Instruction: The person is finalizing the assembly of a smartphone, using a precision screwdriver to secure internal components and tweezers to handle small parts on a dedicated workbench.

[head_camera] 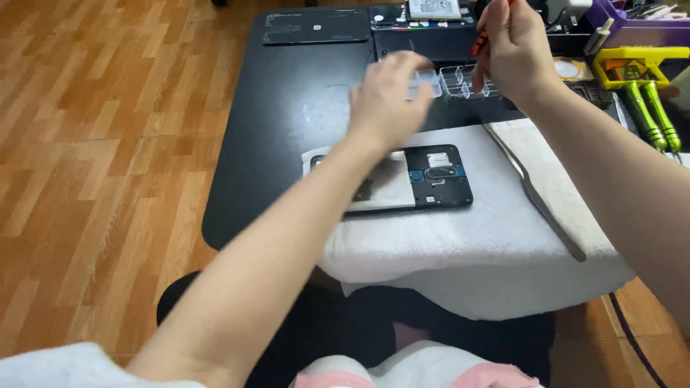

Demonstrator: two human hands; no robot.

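An opened phone lies face down on a white towel, its inner frame and a pale sheet showing. My left hand hovers blurred above the black table, fingers reaching to a clear compartment box; whether it grips the box is unclear. My right hand is raised over the same box and is closed around a red-orange handled tool.
Long metal tweezers lie on the towel's right side. A black back cover and another phone part sit at the table's far edge. Green-handled screwdrivers and a yellow holder lie at right. Wood floor at left.
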